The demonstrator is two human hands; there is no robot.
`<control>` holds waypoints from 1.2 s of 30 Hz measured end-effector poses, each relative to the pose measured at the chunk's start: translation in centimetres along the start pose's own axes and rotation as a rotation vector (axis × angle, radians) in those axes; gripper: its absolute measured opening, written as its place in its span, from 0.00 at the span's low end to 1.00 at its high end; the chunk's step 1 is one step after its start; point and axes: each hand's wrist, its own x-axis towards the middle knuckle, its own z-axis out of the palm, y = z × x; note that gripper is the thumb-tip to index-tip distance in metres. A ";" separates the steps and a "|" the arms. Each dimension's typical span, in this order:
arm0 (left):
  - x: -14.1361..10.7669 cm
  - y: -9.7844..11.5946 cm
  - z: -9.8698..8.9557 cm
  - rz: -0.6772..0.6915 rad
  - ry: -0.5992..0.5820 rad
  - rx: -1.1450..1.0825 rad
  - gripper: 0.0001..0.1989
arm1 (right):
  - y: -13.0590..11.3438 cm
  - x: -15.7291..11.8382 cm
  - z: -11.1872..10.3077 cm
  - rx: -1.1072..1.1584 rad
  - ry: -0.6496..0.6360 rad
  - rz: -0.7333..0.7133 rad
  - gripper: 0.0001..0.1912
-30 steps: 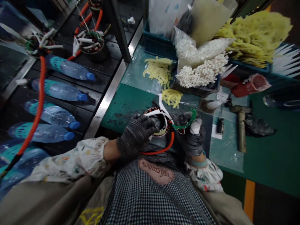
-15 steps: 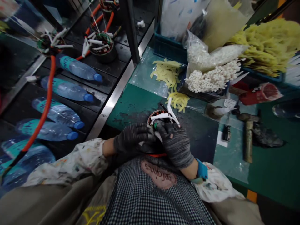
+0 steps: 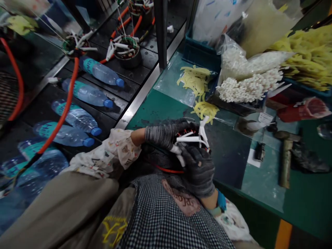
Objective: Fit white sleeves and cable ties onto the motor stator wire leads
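A round motor stator (image 3: 184, 132) with copper windings sits at the near edge of the green table, close against my checked apron. White insulating sleeves (image 3: 190, 139) stick out over its top. Around its left and far rim curls my gloved left hand (image 3: 164, 134), gripping it. My gloved right hand (image 3: 199, 170) is closed over the near right side, by the white sleeves; its fingertips are partly hidden. Below the stator, an orange cable (image 3: 169, 171) runs across my lap. Yellow curved insulating strips (image 3: 206, 110) lie just beyond the stator.
On the left, several water bottles (image 3: 89, 94) lie on the dark roller conveyor (image 3: 141, 74), with more stators (image 3: 127, 52) behind. White sleeves (image 3: 249, 86) fill a tray at the back. A hammer (image 3: 286, 162) and a red roll (image 3: 303, 110) lie right. A dark post (image 3: 161, 34) stands behind.
My left hand has moved from the stator's near left side to its left and far rim. My right hand stays at the near right. The view has shifted, so the surroundings appear further right.
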 end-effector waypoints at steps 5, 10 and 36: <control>-3.2 2.1 1.6 0.002 0.015 0.195 0.46 | -1.4 -3.3 0.1 0.075 0.033 0.047 0.25; -5.7 1.7 2.6 0.034 0.171 0.214 0.49 | -2.2 -4.0 1.3 0.066 0.051 0.000 0.22; -6.4 1.0 4.8 0.074 0.330 0.192 0.42 | -2.0 -2.7 -0.5 0.103 0.145 -0.122 0.17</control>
